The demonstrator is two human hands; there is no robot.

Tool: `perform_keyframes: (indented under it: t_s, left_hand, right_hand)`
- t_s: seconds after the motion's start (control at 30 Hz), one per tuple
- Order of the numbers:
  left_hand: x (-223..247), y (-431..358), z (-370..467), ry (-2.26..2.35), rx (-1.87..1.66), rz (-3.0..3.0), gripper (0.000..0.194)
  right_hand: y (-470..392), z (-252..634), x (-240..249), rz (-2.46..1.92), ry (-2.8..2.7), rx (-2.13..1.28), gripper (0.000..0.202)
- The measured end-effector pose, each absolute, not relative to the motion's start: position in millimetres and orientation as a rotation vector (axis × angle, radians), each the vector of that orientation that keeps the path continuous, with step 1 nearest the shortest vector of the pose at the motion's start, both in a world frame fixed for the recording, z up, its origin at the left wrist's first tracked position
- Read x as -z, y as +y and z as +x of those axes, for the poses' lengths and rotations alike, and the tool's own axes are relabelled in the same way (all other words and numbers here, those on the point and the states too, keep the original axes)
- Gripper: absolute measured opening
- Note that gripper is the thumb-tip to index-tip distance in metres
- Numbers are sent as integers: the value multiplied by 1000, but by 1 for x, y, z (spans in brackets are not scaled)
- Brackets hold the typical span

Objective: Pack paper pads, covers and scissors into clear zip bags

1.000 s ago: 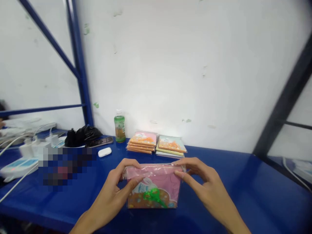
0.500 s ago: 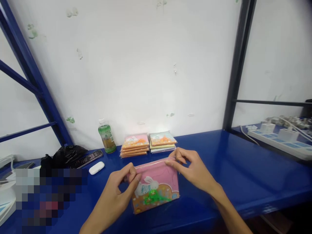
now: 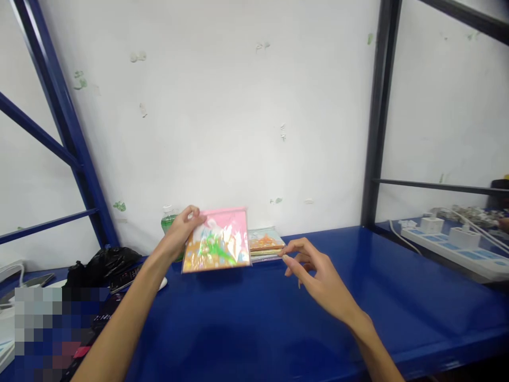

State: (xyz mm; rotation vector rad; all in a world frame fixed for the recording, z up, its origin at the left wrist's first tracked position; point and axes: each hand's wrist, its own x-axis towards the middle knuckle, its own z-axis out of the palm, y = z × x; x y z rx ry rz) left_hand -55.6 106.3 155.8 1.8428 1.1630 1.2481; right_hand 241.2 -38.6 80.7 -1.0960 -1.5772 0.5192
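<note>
Pinched by its upper left corner, a clear packet [image 3: 218, 241] with a pink and orange rabbit card and a green item hangs from my left hand [image 3: 181, 231]. It is raised off the table toward the wall and hides the stack of pink packets. Just right of it lies a second stack of packets [image 3: 265, 243], orange and pale on top. My right hand [image 3: 312, 276] is over the table in front of that stack, fingers curved and apart, holding nothing.
A green bottle [image 3: 167, 218] stands behind my left hand, partly covered. Black plastic bags [image 3: 107, 265], a dark remote [image 3: 125, 278] and a mostly hidden white case [image 3: 163, 283] lie left on the blue table [image 3: 238, 329]. White power strips [image 3: 457, 246] are at the right.
My left hand has carried the packet up, back and to the left, toward the pink stack. My right hand has let go of the packet and its fingers have opened.
</note>
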Motion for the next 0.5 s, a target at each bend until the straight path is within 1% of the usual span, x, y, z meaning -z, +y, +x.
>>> perform_keyframes:
  t_s: [0.03, 0.1, 0.17, 0.23, 0.3, 0.4, 0.5]
  left_hand:
    - [-166, 126, -56, 1241, -1202, 1856, 26]
    - [-175, 158, -57, 1419, -1155, 1892, 30]
    - [-166, 174, -56, 1585, -1180, 1964, 34]
    - [-143, 174, -49, 1664, -1231, 2108, 36]
    - [-114, 163, -39, 1614, -1233, 2340, 36]
    - [-75, 146, -25, 1401, -1138, 2726, 35]
    - [-51, 141, -22, 1256, -1044, 2960, 34]
  right_hand:
    - [-39, 242, -81, -1111, -1582, -506, 27]
    - [-39, 245, -80, -1148, -1594, -468, 29]
    - [-36, 251, -77, -1242, -1612, -403, 33]
    - [-26, 259, -75, -1381, -1620, -331, 38]
    - [-7, 269, -74, -1522, -1619, -289, 40]
    - [35, 283, -76, -1703, -1620, -309, 39]
    - [79, 293, -74, -1855, -1590, -388, 38]
